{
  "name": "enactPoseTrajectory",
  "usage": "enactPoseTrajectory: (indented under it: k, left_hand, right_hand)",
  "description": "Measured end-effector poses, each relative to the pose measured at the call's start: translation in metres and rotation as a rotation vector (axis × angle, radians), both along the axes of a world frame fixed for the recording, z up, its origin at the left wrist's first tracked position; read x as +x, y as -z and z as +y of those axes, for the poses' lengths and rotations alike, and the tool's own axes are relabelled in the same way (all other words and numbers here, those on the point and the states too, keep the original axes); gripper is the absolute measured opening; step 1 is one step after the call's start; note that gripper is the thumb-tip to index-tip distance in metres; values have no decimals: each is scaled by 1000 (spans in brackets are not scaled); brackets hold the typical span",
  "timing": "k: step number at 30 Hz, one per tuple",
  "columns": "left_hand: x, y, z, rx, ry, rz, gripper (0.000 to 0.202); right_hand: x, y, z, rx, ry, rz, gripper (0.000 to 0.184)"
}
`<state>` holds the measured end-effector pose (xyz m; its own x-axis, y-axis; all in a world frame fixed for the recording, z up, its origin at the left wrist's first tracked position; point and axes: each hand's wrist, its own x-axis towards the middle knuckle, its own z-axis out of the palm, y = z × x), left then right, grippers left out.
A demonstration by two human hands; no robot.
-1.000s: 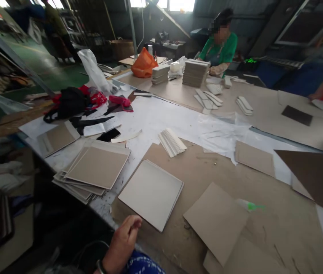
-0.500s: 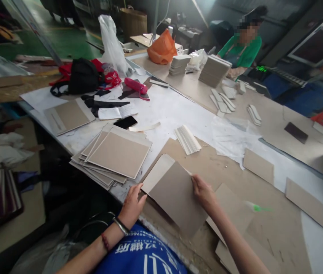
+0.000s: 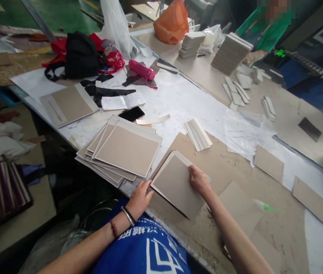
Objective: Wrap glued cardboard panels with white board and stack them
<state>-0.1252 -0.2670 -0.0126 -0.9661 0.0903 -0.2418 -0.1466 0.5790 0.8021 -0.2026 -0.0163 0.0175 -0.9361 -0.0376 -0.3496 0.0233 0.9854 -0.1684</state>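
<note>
Two bare hands are at a taupe panel with a pale margin [image 3: 174, 184], which lies tilted toward the person over a brown sheet [image 3: 221, 163]. The left hand [image 3: 140, 198] has its fingers reaching to the panel's left corner, thumb parted from them. The right hand [image 3: 200, 180] lies over the opposite edge with fingers bent onto the surface; whether its thumb pinches from below, I cannot tell. Just left sits a fanned stack of similar panels [image 3: 128, 150]. Beyond are a bundle of pale strips [image 3: 198, 134], a smartphone [image 3: 132, 113] and an open notebook [image 3: 123, 101].
</note>
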Motion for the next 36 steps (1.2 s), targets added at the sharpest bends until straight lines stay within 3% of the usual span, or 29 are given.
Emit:
enactPoseTrajectory:
  k: [13, 24, 36]
  left_hand:
    - [-2, 9, -3, -108, 202, 256, 33]
    - [-5, 6, -2, -323, 360, 489, 29]
    - [-11, 10, -4, -386, 469, 624, 25]
  right_hand:
    - [-6, 15, 2, -29, -32, 0, 23]
    - [-7, 12, 0, 3, -59, -32, 25]
    - [-9, 5, -4, -2, -59, -106, 28]
